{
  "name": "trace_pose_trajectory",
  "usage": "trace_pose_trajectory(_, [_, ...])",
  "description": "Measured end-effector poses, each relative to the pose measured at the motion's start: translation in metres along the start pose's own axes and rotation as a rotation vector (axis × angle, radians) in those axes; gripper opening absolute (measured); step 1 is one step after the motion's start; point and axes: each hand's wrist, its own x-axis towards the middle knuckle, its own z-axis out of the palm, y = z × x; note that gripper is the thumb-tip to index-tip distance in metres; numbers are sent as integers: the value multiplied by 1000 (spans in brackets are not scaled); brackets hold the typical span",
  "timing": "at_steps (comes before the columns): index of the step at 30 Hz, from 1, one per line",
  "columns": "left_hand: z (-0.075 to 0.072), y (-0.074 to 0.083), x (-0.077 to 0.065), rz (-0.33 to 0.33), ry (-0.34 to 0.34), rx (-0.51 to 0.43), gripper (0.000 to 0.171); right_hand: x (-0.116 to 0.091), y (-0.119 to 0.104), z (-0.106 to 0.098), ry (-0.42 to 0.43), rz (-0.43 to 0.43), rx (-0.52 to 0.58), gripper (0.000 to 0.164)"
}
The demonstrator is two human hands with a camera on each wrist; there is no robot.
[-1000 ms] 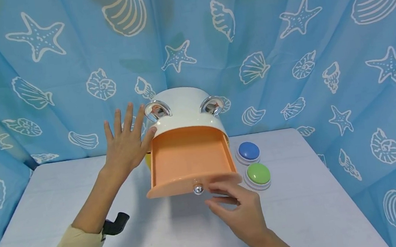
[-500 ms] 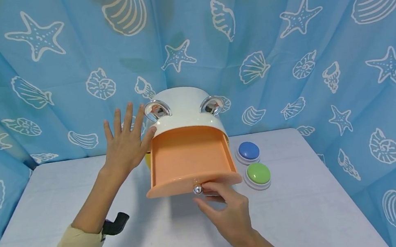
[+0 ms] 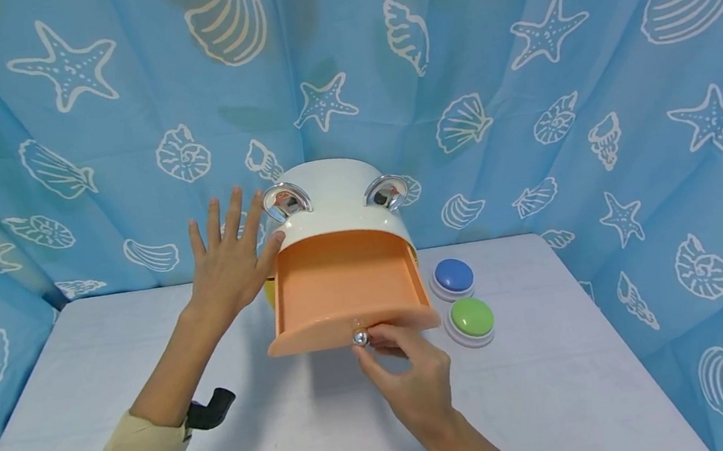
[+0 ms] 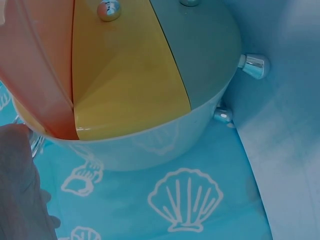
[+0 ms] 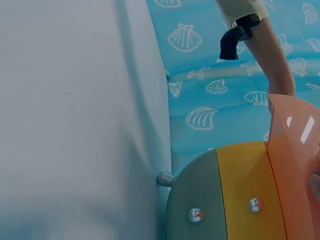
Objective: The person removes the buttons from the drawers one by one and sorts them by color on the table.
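Note:
A small white drawer cabinet with two silver ring-shaped parts on top stands at the table's back. Its orange top drawer is pulled out, and the inside shows no contents. My right hand pinches the silver knob on that drawer's front between thumb and fingers. With fingers spread straight, my left hand rests its thumb against the cabinet's left upper side. Below the orange drawer, the yellow drawer and green drawer are shut, as the left wrist view shows.
Right of the cabinet, a blue push button and a green push button sit on the white-covered table. A blue curtain with shell prints hangs close behind. Silver feet support the cabinet.
My right hand has moved left onto the knob and closed its fingers on it. The orange drawer has slid very slightly inward. My left hand stays in place.

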Motion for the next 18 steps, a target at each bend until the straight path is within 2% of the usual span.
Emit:
trace_pose_trajectory(8, [0,0,-1,-3,1,7,71,8,5,7,6,10,-1,20])
trace_pose_trajectory(18, [1,0,-1,4,11,4,71,22,11,14,-9,73,-10,16])
